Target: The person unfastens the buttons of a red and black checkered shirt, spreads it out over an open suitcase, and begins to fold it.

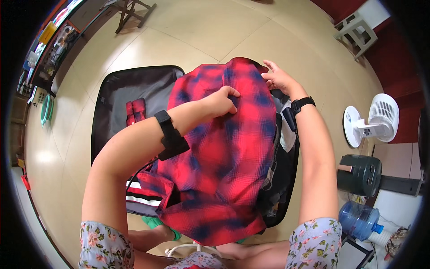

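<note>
A red and navy plaid shirt (215,144) lies spread over the right half of an open suitcase (100,101). Across its upper middle reaches my left hand (226,101), thumb and forefinger curled at the cloth; whether they pinch it is unclear. My right hand (277,79) is at the shirt's upper right edge, fingers spread, with the fingertips close to the dark collar area. One plaid sleeve part (136,109) rests in the left half of the suitcase. Dark clothes and a white cloth (287,134) show under the shirt's right side.
To the right stand a white fan (383,117), a dark green appliance (359,175) and a blue water bottle (359,220). A plastic stool (357,33) is at the upper right, a wooden folding stand (132,15) at the upper left. Shelves with many items line the left.
</note>
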A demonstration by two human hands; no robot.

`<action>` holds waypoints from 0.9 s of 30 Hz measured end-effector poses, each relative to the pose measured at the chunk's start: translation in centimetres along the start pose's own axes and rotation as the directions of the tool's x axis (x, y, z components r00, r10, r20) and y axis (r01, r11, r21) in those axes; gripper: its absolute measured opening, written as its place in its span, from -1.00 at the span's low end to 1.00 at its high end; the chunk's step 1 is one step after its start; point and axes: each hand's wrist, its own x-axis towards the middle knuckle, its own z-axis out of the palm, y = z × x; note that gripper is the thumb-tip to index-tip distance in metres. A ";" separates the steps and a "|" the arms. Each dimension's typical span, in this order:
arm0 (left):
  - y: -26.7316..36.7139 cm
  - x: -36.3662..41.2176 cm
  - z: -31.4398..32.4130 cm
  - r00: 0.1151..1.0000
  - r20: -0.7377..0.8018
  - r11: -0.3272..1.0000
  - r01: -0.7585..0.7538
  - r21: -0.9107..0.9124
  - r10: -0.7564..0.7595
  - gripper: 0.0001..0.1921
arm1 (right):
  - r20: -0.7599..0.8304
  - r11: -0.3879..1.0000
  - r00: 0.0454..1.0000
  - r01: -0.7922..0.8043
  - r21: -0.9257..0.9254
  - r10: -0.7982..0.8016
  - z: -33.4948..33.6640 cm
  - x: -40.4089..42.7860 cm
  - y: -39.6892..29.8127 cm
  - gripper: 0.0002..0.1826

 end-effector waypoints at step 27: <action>1.4 1.9 -1.9 0.975 0.187 0.959 -0.066 -0.274 0.120 -0.29 | -0.478 0.992 0.870 -0.119 0.030 0.118 -4.8 2.6 0.7 -0.85</action>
